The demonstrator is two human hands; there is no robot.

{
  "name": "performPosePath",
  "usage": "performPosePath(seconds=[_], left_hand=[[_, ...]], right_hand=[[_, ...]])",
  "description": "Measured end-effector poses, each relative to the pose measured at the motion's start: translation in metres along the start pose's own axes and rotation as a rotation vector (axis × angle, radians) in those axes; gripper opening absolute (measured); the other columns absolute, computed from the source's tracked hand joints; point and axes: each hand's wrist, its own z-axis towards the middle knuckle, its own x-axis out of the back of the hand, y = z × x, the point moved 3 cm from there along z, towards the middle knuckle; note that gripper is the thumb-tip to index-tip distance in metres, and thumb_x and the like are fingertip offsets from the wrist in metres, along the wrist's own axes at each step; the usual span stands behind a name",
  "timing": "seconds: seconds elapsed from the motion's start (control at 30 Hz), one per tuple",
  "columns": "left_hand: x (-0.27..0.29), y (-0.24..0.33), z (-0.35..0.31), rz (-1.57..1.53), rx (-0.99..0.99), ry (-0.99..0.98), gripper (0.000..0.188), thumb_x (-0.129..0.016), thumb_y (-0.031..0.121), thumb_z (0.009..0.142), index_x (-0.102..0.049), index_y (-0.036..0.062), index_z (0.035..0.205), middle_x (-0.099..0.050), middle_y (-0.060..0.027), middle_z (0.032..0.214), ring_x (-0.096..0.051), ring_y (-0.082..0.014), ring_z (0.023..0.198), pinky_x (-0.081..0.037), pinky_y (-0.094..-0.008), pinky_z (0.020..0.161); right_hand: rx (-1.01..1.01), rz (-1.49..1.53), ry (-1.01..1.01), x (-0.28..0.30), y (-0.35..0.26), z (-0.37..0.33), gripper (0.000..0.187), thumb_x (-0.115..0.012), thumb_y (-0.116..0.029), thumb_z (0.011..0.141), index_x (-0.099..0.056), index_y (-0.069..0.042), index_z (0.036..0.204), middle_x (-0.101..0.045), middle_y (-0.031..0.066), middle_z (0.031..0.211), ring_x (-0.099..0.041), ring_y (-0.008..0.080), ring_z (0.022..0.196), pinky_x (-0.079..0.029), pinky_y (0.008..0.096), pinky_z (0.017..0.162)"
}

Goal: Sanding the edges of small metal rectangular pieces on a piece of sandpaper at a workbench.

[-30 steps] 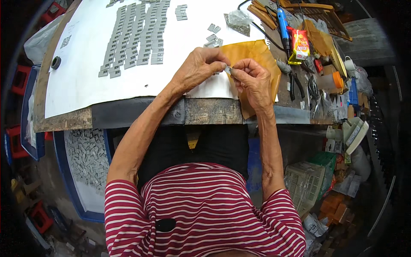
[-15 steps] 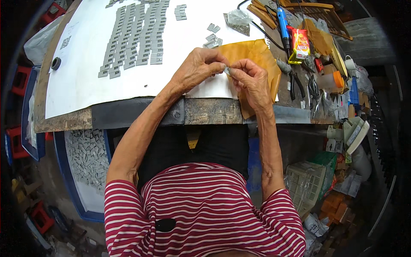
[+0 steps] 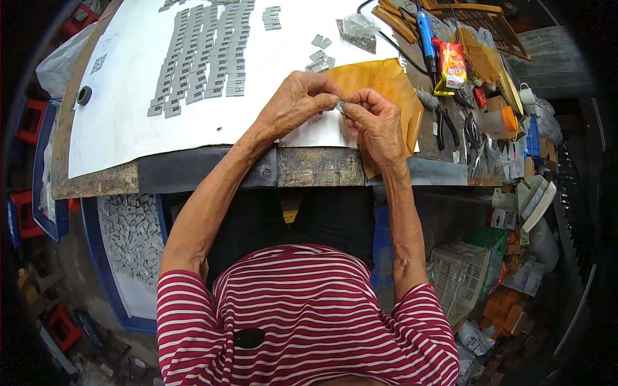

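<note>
Between my two hands sits a small grey plastic piece [image 3: 340,106], mostly hidden by fingertips. My left hand [image 3: 301,103] pinches it from the left between thumb and forefinger. From the right, the thumb and forefinger of my right hand [image 3: 380,125] close on the same piece. Both hands are over the brown paper sheet [image 3: 376,77] at the table's near edge. Just beyond them lie several loose grey pieces [image 3: 320,63]. Rows of like grey pieces [image 3: 206,55] cover the white sheet [image 3: 122,122] to the left. A clear bag of tiny parts [image 3: 357,35] rests farther back.
A blue-handled tool [image 3: 426,35], a red snack packet [image 3: 452,67] and black-handled pliers [image 3: 445,128] crowd the table's right side. A black ring [image 3: 84,95] sits at the left. Below the table stands a blue bin [image 3: 112,283] with many grey pieces.
The right hand has shifted very slightly at the grey piece. Both hands otherwise keep their place, and the pieces on the table have not moved.
</note>
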Motion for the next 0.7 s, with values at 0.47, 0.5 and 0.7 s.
performPosePath(seconds=[0.47,0.5,0.7], left_hand=[[-0.005,0.009,-0.001,0.248,-0.135,0.052,0.021,-0.063,0.012,0.078,-0.062,-0.0013,0.094,-0.065,-0.0093,0.081,-0.061,-0.0148,0.072,-0.05,-0.0255,0.068],[-0.006,0.009,0.0,0.251,-0.135,0.051,0.021,-0.063,0.012,0.078,-0.062,-0.0013,0.094,-0.065,-0.0093,0.081,-0.061,-0.0148,0.072,-0.05,-0.0255,0.068],[-0.007,0.01,0.004,0.382,-0.243,0.069,0.019,-0.066,0.008,0.075,-0.063,0.0004,0.092,-0.066,-0.0092,0.083,-0.061,-0.0151,0.071,-0.049,-0.0263,0.065]], right_hand=[[0.078,-0.179,0.146,0.003,-0.005,0.0,0.006,-0.058,-0.006,0.079,-0.057,0.0,0.078,-0.053,-0.0015,0.061,-0.046,0.0028,0.049,-0.035,0.017,0.043],[0.08,-0.176,0.146,0.004,-0.005,0.001,0.006,-0.058,-0.006,0.079,-0.057,0.0,0.078,-0.053,-0.0015,0.061,-0.046,0.0028,0.049,-0.035,0.017,0.043],[0.094,-0.157,0.134,0.008,-0.007,0.005,0.006,-0.059,-0.005,0.079,-0.057,0.0,0.079,-0.053,-0.0023,0.061,-0.045,0.0024,0.049,-0.035,0.0168,0.044]])
